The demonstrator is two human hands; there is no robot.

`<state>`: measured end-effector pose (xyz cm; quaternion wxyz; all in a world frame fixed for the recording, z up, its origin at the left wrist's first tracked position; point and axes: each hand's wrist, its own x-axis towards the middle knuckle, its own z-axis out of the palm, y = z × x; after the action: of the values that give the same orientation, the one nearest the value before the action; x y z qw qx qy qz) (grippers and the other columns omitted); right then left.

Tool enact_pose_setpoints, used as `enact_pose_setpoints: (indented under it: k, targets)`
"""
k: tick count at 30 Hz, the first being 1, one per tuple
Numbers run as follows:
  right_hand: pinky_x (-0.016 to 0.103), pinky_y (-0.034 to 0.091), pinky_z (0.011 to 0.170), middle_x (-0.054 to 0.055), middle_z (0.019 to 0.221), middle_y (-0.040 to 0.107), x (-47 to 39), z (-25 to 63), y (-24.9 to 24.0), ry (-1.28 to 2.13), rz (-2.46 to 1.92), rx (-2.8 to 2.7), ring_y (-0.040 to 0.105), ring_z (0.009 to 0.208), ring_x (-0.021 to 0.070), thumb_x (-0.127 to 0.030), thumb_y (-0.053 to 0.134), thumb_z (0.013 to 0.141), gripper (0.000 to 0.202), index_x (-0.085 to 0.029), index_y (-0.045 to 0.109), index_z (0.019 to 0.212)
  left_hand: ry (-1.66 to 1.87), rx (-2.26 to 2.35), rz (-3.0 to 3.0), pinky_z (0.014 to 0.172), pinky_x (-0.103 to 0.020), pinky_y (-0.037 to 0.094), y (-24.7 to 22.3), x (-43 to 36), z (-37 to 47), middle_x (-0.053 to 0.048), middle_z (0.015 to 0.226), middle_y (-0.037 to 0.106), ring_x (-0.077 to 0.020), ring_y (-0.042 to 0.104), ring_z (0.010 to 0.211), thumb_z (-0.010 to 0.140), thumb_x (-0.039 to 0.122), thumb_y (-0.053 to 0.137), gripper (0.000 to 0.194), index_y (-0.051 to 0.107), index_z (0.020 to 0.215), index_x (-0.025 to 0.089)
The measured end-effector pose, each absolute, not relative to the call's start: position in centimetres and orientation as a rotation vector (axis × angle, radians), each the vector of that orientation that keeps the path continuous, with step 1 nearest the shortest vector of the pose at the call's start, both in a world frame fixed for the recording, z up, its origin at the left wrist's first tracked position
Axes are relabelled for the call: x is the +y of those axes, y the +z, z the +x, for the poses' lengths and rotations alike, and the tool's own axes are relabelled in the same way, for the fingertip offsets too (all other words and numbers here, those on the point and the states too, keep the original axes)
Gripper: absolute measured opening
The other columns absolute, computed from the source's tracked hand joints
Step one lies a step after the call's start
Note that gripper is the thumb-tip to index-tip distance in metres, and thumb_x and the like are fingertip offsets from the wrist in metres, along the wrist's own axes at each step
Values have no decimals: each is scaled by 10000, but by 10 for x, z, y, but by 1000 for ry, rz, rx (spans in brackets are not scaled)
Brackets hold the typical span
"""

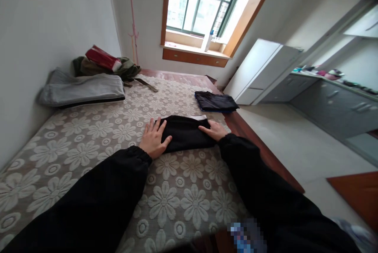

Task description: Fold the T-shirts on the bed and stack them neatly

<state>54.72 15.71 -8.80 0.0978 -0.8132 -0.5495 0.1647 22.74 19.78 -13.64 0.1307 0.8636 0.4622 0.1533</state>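
Note:
A black garment (pixel 186 133), folded into a flat rectangle with a strip of white at its far edge, lies on the flower-patterned cover (pixel 193 204). My left hand (pixel 155 139) rests on its left end, fingers spread and nothing gripped. At the right end, my right hand (pixel 217 130) is closed on the edge, its thumb lying on top and the other fingers partly hidden. What kind of garment it is cannot be made out.
A folded dark garment (pixel 217 101) lies beyond, near the wooden edge (pixel 260 146). At the far left are a folded grey garment (pixel 84 89), an olive bundle (pixel 128 68) and a red packet (pixel 102 58). A white fridge (pixel 260 72) stands past the edge.

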Motion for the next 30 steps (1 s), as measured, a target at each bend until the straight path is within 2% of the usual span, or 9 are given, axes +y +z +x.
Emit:
enact_pose_setpoints:
  k: [3,7,11,13,16,21,23,27,30]
  targets:
    - [369,580,1085,117,1275,797,164,550,-83,620,-2378,-1550,736,1268,320,-422,824,1006,263,-190,772,1118,390,1413,2472,1430,-652,207,-132,196,228,-171,1887,145,-477,213,1729,1125,481,484,737,381,1774,148]
    - [408,656,1014,80,1133,828,174,555,-85,861,-2330,-1405,796,1092,300,-317,899,941,218,-187,785,1075,346,1368,2479,1428,-676,168,-130,197,228,-131,1904,94,-487,199,1731,1128,499,457,722,376,1783,206]
    - [448,656,1099,43,1071,829,179,554,-90,1104,-1939,-1163,800,1095,275,-107,970,785,396,-198,740,1095,324,1356,2478,1429,-691,138,-128,196,227,-82,1913,83,-491,178,1735,1126,513,436,728,353,1794,235]
    - [475,646,1130,40,1061,825,178,552,-92,1127,-1829,-1010,800,1103,274,-62,994,718,496,-193,701,1096,306,1341,2479,1430,-693,129,-127,195,227,-76,1915,78,-491,170,1736,1127,509,425,725,350,1795,234]
    - [524,661,1113,56,1024,823,174,553,-94,1167,-1820,-883,804,1098,308,-39,1026,659,538,-188,693,1054,296,1323,2479,1430,-703,113,-126,195,227,-74,1914,89,-482,155,1741,1128,497,420,719,350,1794,235]
    - [557,674,1096,83,997,823,175,563,-92,1383,-1810,-907,804,1109,350,-31,1000,704,392,-201,754,957,307,1294,2491,1421,-729,90,-130,197,227,-90,1909,129,-464,151,1746,1129,502,414,720,340,1796,238]
    - [570,662,1115,72,1030,818,177,566,-90,1376,-1775,-966,795,1138,349,-27,1011,668,452,-212,737,975,316,1290,2491,1420,-731,93,-131,198,227,-91,1909,134,-462,149,1747,1128,509,418,724,340,1795,239]
    - [578,652,1123,7,1159,807,179,571,-91,1248,-1583,-1010,762,1233,332,0,1015,558,729,-261,622,1114,309,1288,2494,1420,-729,100,-130,197,227,-90,1910,127,-459,152,1747,1127,511,413,727,336,1796,237]
    - [594,636,1133,7,1198,807,173,573,-97,1337,-1509,-923,745,1274,347,-69,993,586,716,-270,595,1146,270,1306,2494,1425,-715,98,-127,196,228,-79,1913,110,-450,147,1750,1129,498,402,725,323,1801,238]
